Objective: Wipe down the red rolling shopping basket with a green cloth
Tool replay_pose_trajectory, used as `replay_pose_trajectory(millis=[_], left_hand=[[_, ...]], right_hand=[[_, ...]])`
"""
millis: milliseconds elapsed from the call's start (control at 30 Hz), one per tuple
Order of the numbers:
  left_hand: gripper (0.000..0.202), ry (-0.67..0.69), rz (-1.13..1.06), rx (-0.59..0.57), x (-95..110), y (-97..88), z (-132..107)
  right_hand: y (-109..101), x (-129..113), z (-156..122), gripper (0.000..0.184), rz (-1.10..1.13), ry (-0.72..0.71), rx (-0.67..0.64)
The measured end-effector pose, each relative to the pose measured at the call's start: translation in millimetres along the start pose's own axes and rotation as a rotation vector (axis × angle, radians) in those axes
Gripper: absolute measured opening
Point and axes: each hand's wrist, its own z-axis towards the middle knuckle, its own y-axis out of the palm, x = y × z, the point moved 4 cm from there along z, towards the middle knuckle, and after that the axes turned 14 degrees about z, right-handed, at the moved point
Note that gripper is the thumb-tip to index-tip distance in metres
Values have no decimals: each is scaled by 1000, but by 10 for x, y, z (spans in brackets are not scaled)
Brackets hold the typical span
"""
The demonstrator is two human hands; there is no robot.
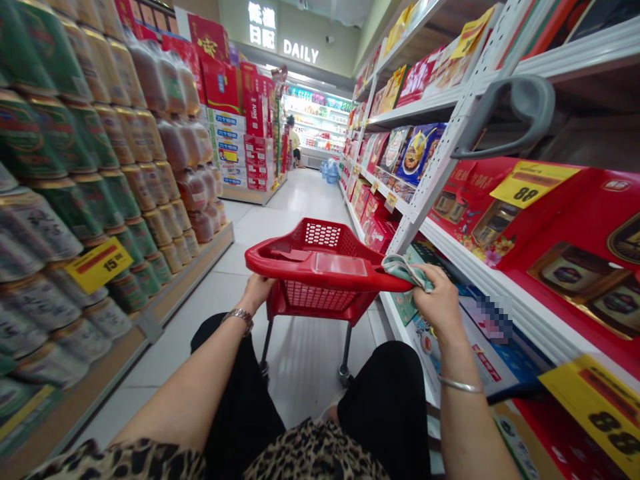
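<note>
Straight ahead of my knees stands a small red plastic shopping cart (320,293) on grey legs with casters. My left hand (258,292), a metal watch on its wrist, grips the left end of the cart's handle from below; the fingers are partly hidden behind it. At the handle's right end, my right hand (439,299) pinches a folded light-green cloth (403,268) that lies against the red plastic. The part of the cart's basket that shows has no goods in it.
Stacked drink cans (95,173) line the left side, with cartons (230,147) beyond. White shelves (445,247) of boxed goods run close along the right. A grey hook-shaped part (525,113) juts out there. A person (295,140) is far down the tiled aisle (300,193).
</note>
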Motion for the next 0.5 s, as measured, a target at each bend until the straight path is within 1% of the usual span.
replay_pose_trajectory(millis=[200,333,367,433,467,500], left_hand=[[27,37,-11,-14,99,37,150],[19,-6,35,-14,180,52,179],[19,-24,52,-3,204,59,147],[31,-53,78,64,267,67,11],[40,-61,84,119,310,63,-95],[46,-58,72,209,364,42,-227]], right_hand=[[-4,-168,-119,43,-39,-60,8],[9,-261,-186,45,-57,-79,3],[15,-281,-201,46,-64,-85,-2],[31,-324,-229,47,-79,-102,-16],[41,-349,-243,47,-84,-112,-23],[52,-375,-256,46,-88,-119,-29]])
